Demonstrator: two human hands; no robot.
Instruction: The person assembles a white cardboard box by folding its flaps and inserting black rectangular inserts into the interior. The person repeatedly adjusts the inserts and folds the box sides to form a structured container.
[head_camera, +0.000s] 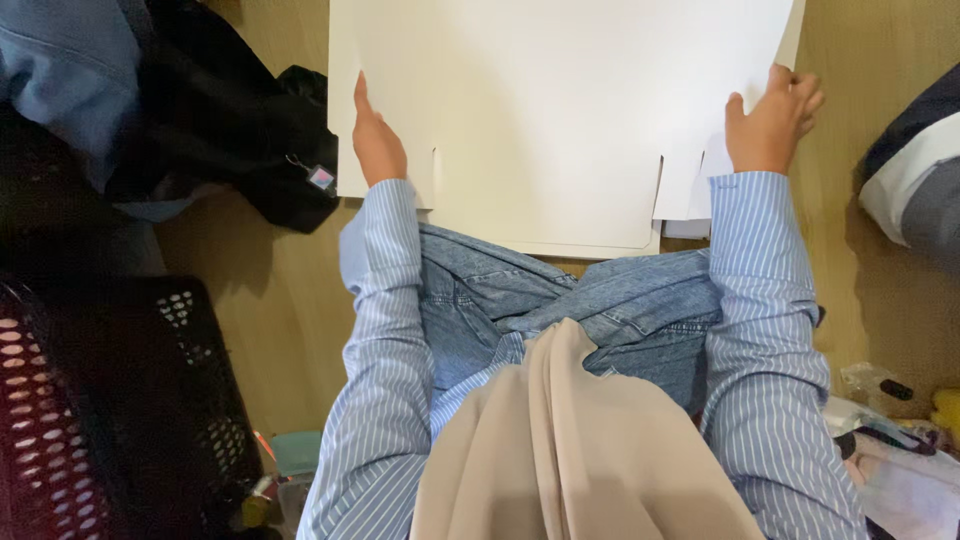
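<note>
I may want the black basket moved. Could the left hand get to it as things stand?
Probably yes: the left hand only rests flat on the white card, and bare floor separates it from the black basket.
</note>
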